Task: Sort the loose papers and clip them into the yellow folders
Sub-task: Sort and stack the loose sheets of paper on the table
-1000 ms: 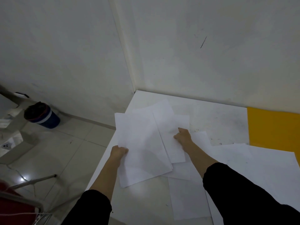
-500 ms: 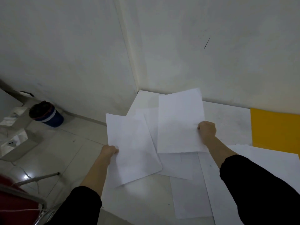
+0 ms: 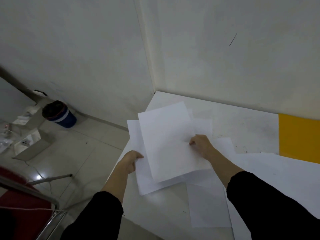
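Left grip (image 3: pixel 132 159): pinching the left edge of the bottom sheet (image 3: pixel 136 135), at 9 o'clock of the stack.
Right grip (image 3: pixel 199 143): fingers curled down on the top sheet (image 3: pixel 166 142), near its right edge at 3 o'clock; pinching or only pressing, cannot tell.
Just changed: half a second back, top sheet held up and apart at 1 o'clock of the left-hand sheet; now laid over it, skewed, corners not matching.
Meaning for the task: gathering under way, two loose papers now one rough stack; squaring the edges probably next, clipping not yet begun.
Other papers: several spread flat on the table (image 3: pixel 242 122), one (image 3: pixel 207 205) at 5 o'clock of the stack, a larger spread (image 3: pixel 277 174) at 4 o'clock, partly under the right sleeve.
Yellow folder (image 3: pixel 298 135): flat at the table's far right, 3 o'clock, well apart from both hands, one lower edge tucked under a sheet.
Clip: none visible.
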The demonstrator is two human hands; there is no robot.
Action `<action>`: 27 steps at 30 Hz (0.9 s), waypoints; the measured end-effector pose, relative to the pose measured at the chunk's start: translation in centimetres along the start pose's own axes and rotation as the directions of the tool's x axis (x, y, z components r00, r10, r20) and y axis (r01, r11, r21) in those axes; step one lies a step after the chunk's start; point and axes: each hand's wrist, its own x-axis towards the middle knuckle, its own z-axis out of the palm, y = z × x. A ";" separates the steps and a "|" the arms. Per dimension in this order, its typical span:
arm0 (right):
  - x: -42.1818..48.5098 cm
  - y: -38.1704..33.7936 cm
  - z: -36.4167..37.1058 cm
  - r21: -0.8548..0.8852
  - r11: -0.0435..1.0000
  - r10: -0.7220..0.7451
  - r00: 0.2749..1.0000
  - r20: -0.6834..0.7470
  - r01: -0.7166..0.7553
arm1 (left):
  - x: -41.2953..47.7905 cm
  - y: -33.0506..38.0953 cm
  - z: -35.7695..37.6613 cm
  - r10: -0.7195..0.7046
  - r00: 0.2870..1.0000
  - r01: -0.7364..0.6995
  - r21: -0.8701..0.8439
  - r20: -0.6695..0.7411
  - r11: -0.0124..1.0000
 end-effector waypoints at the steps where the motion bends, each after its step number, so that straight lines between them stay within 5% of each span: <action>1: -0.1 0.1 0.5 -0.021 1.000 -0.003 1.000 0.017 0.003 | -0.1 -0.1 0.1 -0.010 1.000 0.010 -0.020 -0.001 1.000; 14: 0.8 1.8 4.2 -0.381 0.924 -0.016 0.998 0.065 0.040 | 0.3 -1.7 0.6 0.055 0.997 -0.036 -0.338 0.048 0.940; 22: 0.8 1.9 5.1 -0.396 0.913 -0.062 0.993 0.103 0.098 | 0.9 -2.4 0.9 0.064 0.996 -0.055 -0.152 0.055 0.987; 27: 0.8 1.1 5.0 -0.477 0.875 -0.179 0.970 -0.165 0.080 | 1.6 -2.0 0.8 0.074 0.997 -0.075 -0.115 -0.010 0.991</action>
